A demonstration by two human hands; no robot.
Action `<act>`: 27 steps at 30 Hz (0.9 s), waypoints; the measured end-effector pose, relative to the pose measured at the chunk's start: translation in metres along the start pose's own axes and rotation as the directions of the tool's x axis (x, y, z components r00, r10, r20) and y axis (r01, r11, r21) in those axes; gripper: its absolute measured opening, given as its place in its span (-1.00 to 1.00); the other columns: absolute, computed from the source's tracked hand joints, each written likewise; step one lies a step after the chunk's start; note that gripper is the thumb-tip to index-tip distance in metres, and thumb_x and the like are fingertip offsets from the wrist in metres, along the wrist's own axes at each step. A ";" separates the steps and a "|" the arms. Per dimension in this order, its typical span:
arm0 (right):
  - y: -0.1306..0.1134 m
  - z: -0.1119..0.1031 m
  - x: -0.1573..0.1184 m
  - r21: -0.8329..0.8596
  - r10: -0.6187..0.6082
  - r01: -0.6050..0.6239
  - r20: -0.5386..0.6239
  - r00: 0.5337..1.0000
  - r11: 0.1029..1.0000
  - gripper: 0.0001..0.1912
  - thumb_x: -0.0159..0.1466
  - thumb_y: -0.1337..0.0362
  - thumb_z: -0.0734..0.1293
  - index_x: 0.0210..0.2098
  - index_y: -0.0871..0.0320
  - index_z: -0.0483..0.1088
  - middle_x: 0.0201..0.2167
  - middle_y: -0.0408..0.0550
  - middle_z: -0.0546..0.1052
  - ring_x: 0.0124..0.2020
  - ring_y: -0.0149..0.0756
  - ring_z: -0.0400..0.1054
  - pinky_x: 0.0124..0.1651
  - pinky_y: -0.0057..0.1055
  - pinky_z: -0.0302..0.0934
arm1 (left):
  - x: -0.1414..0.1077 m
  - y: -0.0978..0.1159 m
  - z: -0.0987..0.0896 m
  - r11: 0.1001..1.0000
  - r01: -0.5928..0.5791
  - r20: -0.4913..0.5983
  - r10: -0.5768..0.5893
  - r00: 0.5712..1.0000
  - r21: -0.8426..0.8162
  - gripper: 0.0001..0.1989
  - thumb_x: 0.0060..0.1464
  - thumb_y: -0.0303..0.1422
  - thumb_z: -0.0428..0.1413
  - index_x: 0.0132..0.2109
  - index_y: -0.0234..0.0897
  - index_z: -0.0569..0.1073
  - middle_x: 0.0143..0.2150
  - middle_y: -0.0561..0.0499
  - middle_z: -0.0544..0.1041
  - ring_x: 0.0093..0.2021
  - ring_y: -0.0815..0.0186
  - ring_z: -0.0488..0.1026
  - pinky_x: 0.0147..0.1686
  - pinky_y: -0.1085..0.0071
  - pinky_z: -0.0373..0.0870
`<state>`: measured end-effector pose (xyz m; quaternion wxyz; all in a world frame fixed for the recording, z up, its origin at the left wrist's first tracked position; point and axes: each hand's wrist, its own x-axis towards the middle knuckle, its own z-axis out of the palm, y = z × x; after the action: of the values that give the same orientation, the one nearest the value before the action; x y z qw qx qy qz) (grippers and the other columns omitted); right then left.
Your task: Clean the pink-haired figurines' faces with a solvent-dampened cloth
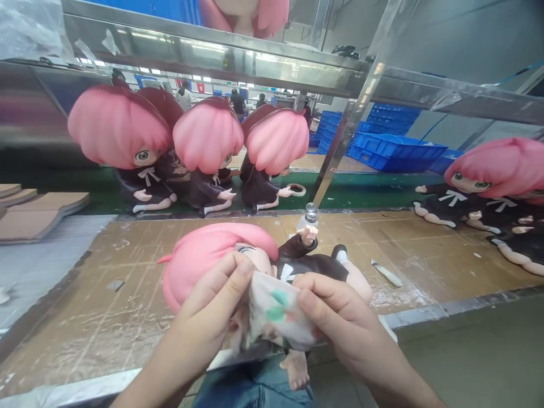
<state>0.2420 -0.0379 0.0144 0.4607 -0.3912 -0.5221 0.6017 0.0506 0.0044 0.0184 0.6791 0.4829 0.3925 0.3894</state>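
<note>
A white cloth (283, 309) with green and reddish marks is stretched between my two hands. My left hand (223, 289) pinches its upper left corner, and my right hand (335, 311) pinches its right side. Behind the cloth a pink-haired figure (204, 255) in a black dress lies on its side on the bench, head to the left, one arm raised. The cloth and my hands hide part of its face and body. Its bare foot (296, 371) hangs past the bench's front edge.
More pink-haired figures (208, 136) sit behind the bench (127, 243), others (497, 170) at the right. A small metal-lidded bottle (310, 215) stands behind the lying figure; a tube-like tool (386, 273) lies right. Cardboard pieces (42, 212) are at the left, blue crates (395, 150) farther back.
</note>
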 end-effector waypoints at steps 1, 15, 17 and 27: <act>0.003 0.000 0.000 0.048 0.035 -0.036 0.016 0.999 0.998 -0.63 0.37 -0.03 0.30 -0.33 0.17 0.36 -0.55 -0.25 0.25 -0.55 -0.53 0.14 -0.50 -0.57 0.08 | 0.000 -0.001 0.002 1.000 -0.016 -0.037 0.015 0.999 -0.014 -0.64 0.14 0.04 0.15 -0.26 -0.18 0.43 -0.37 0.05 0.38 -0.41 0.36 0.32 -0.44 0.51 0.37; 0.026 0.007 -0.002 0.307 0.280 -0.373 0.306 0.910 0.876 -0.50 0.08 -0.06 0.53 -0.36 0.29 0.43 -0.58 -0.22 0.28 -0.61 -0.62 0.04 -0.56 -0.55 -0.17 | -0.008 0.012 0.014 0.996 -0.073 -0.195 0.082 0.977 0.054 -0.59 0.13 0.02 0.17 -0.39 -0.25 0.40 -0.53 0.13 0.31 -0.56 0.49 0.20 -0.64 0.65 0.18; 0.026 0.007 -0.003 0.311 0.280 -0.369 0.295 0.913 0.876 -0.51 0.08 -0.06 0.53 -0.47 0.24 0.36 -0.63 -0.27 0.21 -0.65 -0.62 -0.02 -0.59 -0.52 -0.23 | -0.009 0.015 0.014 0.997 -0.059 -0.188 0.068 0.980 0.049 -0.58 0.14 0.01 0.17 -0.41 -0.26 0.38 -0.56 0.13 0.30 -0.58 0.50 0.21 -0.65 0.65 0.18; 0.030 0.016 -0.009 0.516 0.191 -0.290 0.237 0.953 0.806 -0.55 0.10 -0.01 0.52 -0.48 0.23 0.34 -0.62 -0.25 0.18 -0.60 -0.56 0.00 -0.52 -0.52 -0.11 | -0.012 0.017 0.014 1.000 -0.019 -0.226 0.015 0.974 -0.018 -0.62 0.10 -0.02 0.21 -0.41 -0.24 0.39 -0.64 0.13 0.36 -0.69 0.50 0.25 -0.71 0.64 0.17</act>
<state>0.2248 -0.0519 -0.0129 0.4255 -0.2532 -0.3131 0.8105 0.0558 -0.0076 0.0396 0.6314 0.4320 0.4592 0.4515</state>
